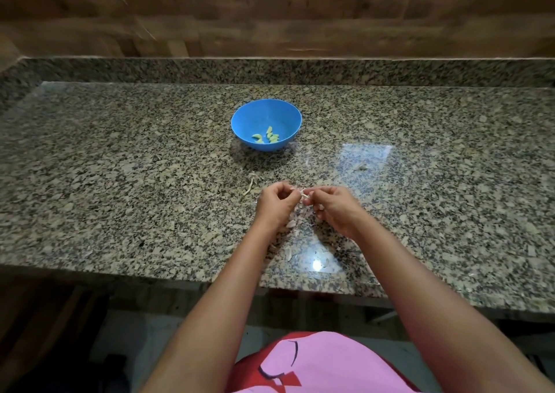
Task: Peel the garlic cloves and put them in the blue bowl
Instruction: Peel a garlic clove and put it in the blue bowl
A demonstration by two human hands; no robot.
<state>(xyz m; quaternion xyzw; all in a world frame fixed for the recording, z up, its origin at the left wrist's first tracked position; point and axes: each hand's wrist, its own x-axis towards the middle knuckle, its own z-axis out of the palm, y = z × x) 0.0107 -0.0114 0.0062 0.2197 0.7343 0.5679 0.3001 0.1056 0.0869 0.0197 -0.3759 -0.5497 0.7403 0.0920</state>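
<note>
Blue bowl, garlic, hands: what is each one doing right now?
blue bowl: upright on the counter, holding peeled cloves.
peeled cloves: lying loose in the bowl's bottom.
garlic clove: pinched between both hands, partly skinned.
left hand: fingers curled, pinching the clove.
right hand: fingers curled, pinching the clove.
garlic skins: scattered on the counter.

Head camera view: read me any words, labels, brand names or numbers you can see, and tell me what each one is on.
None: no readable text anywhere.
The blue bowl is plain.
The granite counter carries only its speckle.
The pink and red garment shows curved shapes, not letters.
</note>
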